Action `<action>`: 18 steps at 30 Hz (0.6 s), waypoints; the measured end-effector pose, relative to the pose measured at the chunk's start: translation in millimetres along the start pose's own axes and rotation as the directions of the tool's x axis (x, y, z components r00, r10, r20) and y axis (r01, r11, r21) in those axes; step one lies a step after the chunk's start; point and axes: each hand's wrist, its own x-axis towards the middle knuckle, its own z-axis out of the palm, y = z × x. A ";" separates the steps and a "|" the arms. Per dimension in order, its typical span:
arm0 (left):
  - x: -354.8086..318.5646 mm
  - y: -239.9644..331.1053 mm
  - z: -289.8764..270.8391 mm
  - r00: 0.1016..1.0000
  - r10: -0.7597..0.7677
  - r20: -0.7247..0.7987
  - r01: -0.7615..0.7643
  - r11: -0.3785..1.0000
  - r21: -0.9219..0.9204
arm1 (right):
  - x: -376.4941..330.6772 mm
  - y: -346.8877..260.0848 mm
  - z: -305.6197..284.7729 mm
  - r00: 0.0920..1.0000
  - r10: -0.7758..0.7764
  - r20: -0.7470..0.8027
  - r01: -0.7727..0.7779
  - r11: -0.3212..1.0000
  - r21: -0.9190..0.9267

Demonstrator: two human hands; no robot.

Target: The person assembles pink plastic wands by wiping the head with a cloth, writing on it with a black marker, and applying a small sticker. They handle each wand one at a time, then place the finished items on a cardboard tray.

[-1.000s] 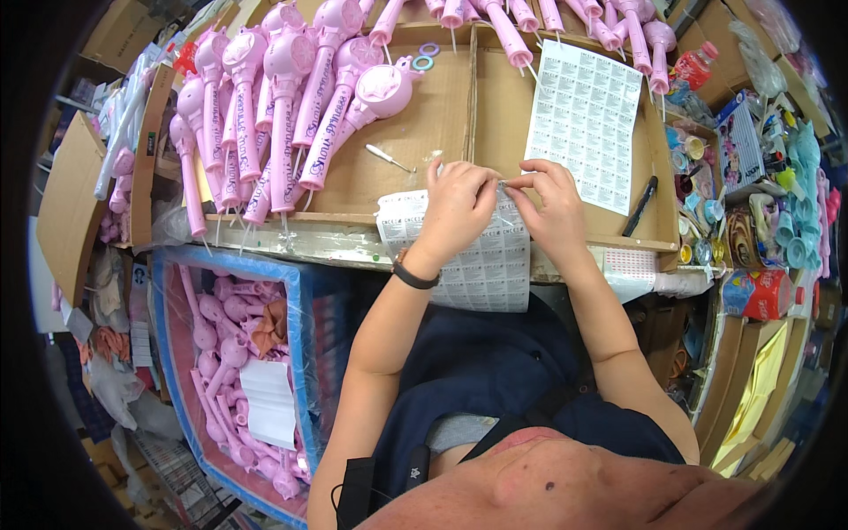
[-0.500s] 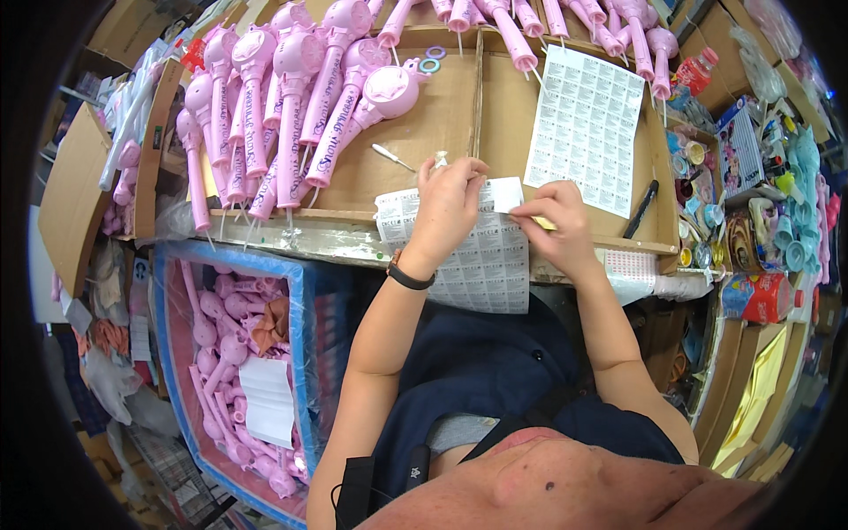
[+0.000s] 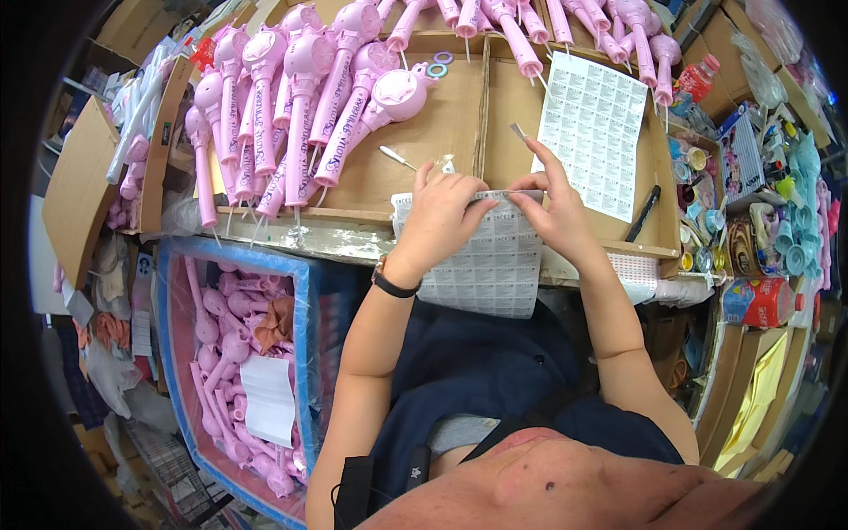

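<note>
A sheet of small printed labels [image 3: 481, 274] hangs from the tray's front edge toward my lap. My left hand [image 3: 442, 216] is closed on its upper edge, thumb on the printed side. My right hand [image 3: 556, 212] pinches the top right corner of that sheet with the thumb and a finger. Its index finger is raised, and a small grey-white label [image 3: 518, 132] clings to the tip. Beyond my hands is a shallow cardboard tray [image 3: 433, 115] with a divider. A second label sheet [image 3: 592, 132] lies flat in its right half.
Pink toy wands [image 3: 305, 106] are heaped at the left, with more along the back. A small white-handled screwdriver [image 3: 395, 156], coloured rings [image 3: 439, 64] and a black pen [image 3: 643, 212] lie in the tray. A blue-rimmed bin [image 3: 305, 353] of pink parts stands at lower left.
My right hand has lifted its index finger, now with a small label on the tip. Its thumb has moved up to the sheet's top edge. The sheet has shifted slightly right.
</note>
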 end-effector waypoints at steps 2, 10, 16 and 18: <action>-2.3 -3.0 -4.8 1.000 0.018 0.021 -0.018 1.000 -0.013 | -3.2 -1.9 -3.7 1.000 -0.020 0.014 0.020 0.999 -0.031; 0.3 -10.8 4.7 0.998 -0.027 -0.059 0.030 0.998 0.061 | -0.2 10.1 11.6 0.941 -0.327 -0.092 0.264 0.874 -0.408; -3.1 -11.5 17.9 0.988 -0.034 -0.153 0.043 0.997 0.059 | -2.5 17.9 21.7 0.895 -0.437 -0.091 0.333 0.789 -0.516; -3.4 -11.6 19.0 0.988 -0.045 -0.145 0.053 0.997 0.055 | -5.2 18.6 24.2 0.895 -0.439 -0.082 0.327 0.769 -0.549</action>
